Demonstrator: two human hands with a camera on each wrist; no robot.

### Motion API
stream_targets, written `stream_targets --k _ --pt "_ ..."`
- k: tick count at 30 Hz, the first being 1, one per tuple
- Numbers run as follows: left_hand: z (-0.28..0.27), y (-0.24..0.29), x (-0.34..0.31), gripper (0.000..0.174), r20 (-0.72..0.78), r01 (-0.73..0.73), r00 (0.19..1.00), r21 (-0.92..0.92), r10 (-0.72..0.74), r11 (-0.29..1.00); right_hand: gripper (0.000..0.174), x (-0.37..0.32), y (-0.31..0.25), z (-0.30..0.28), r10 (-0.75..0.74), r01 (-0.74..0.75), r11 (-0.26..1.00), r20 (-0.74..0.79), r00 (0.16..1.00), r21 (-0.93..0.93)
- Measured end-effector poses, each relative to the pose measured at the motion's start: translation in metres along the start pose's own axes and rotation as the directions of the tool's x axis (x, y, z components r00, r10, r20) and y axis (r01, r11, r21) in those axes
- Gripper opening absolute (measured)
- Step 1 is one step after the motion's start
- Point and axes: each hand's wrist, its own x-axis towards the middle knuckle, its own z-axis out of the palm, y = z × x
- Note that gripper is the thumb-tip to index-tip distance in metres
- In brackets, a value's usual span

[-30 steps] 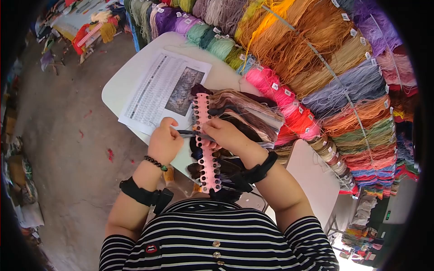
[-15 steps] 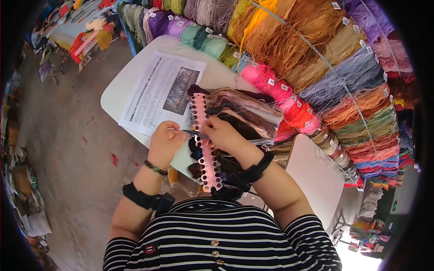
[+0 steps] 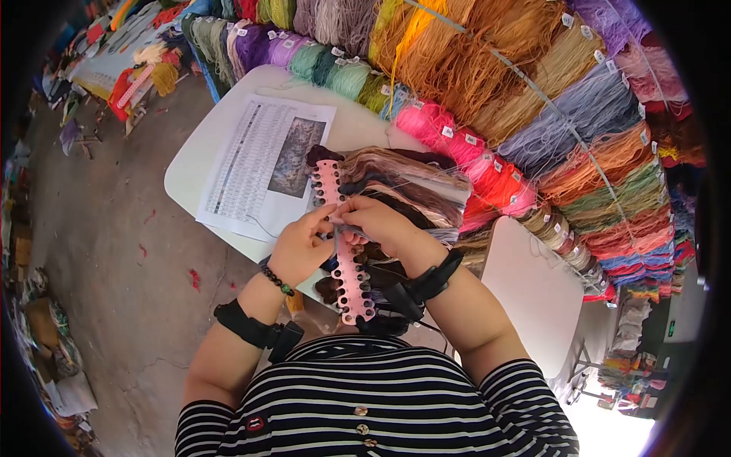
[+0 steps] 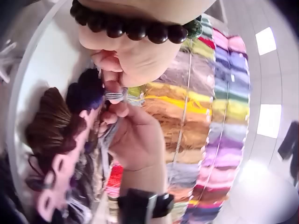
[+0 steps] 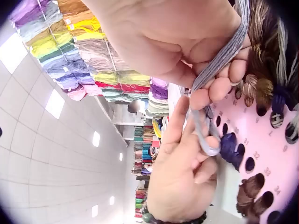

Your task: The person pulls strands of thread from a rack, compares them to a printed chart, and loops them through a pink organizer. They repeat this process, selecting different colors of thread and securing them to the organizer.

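Over the pink perforated plastic card (image 3: 354, 288), the left hand (image 3: 299, 247) and right hand (image 3: 379, 221) pinch the grey thread bundle (image 5: 220, 55), best held taut and untwisted.

Bare table (image 3: 194, 156) lies left of the paper (image 3: 263, 164) — room to pass there. The floor (image 3: 114, 251) further left is open too. Right of the pink card (image 3: 352, 286), brown threads (image 3: 411, 190) pile up, and the yarn wall (image 3: 533, 99) shuts the far side — no way through.

I count one grey thread bundle (image 5: 222, 56), one pink punched card (image 3: 349, 278), one printed sheet (image 3: 259, 167), one bead bracelet (image 3: 276, 279).
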Motion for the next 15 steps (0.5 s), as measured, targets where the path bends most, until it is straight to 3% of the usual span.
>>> stream_targets --k 1,2,4,7,10,12,14,15 --pt "-0.002 0.002 0.0 0.045 0.013 -0.033 0.999 0.092 0.032 0.995 0.016 -0.001 -0.001 0.002 0.012 -0.012 1.0 -0.014 1.0 -0.014" --pt "-0.007 0.002 -0.001 0.043 -0.066 -0.007 0.997 0.263 0.026 0.965 0.017 0.001 0.003 0.004 -0.008 0.007 0.999 -0.03 1.0 -0.052" --pt "-0.025 0.0 -0.002 0.038 -0.21 0.075 0.976 0.575 0.059 0.815 0.018 0.006 0.008 0.007 -0.053 0.045 0.991 -0.065 0.996 -0.122" --pt "-0.051 -0.018 -0.013 0.028 -0.393 -0.025 0.919 0.028 0.034 0.999 0.019 0.004 0.003 0.006 -0.078 0.058 0.976 -0.089 0.993 -0.209" --pt "-0.088 0.001 -0.052 0.025 -0.31 0.172 0.879 -0.5 -0.361 0.849 0.019 -0.003 -0.003 0.009 -0.091 0.067 0.976 -0.11 0.99 -0.206" --pt "-0.119 0.005 -0.076 0.028 -0.41 0.012 0.841 -0.637 -0.352 0.771 0.02 0.0 0.001 0.009 -0.082 0.06 0.98 -0.112 0.99 -0.192" --pt "-0.159 -0.001 -0.104 0.029 -0.509 -0.135 0.806 -0.654 -0.301 0.744 0.023 0.009 0.007 0.007 -0.1 0.068 0.967 -0.119 0.988 -0.247" --pt "-0.176 0.003 -0.117 0.026 -0.579 -0.209 0.737 -0.686 -0.349 0.697 0.022 0.007 0.005 0.007 -0.093 0.066 0.973 -0.115 0.989 -0.222"
